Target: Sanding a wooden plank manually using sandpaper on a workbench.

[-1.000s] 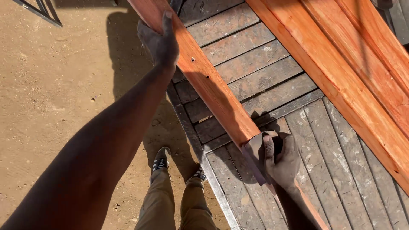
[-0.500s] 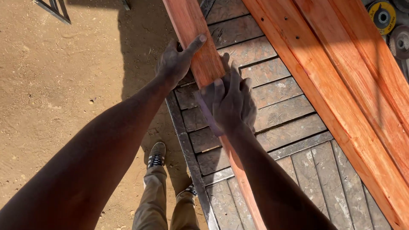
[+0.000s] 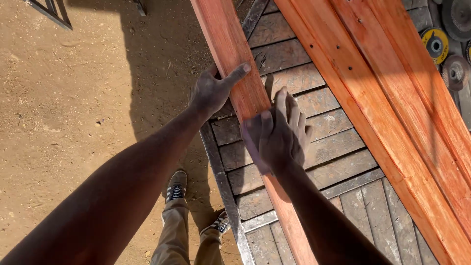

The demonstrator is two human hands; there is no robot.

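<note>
A long reddish wooden plank (image 3: pixel 226 44) runs from the top of the view down toward me, over the left edge of a weathered slatted wooden platform (image 3: pixel 314 162). My left hand (image 3: pixel 213 91) grips the plank's left edge, thumb laid across its top face. My right hand (image 3: pixel 277 135) lies on the plank lower down, fingers together and pointing up along it, with what looks like a small pad under the palm. The plank below that hand is hidden by my right forearm.
Several wider reddish planks (image 3: pixel 392 98) lie diagonally across the platform on the right. Abrasive discs (image 3: pixel 434 44) sit at the top right corner. Sandy ground (image 3: pixel 73 122) spreads left, with a metal frame (image 3: pixel 49 12) at the top left. My shoes (image 3: pixel 176 186) stand by the platform's edge.
The plank has slid toward me across the platform. My left hand moved down along its edge. My right hand went from the plank's near end up onto its top face.
</note>
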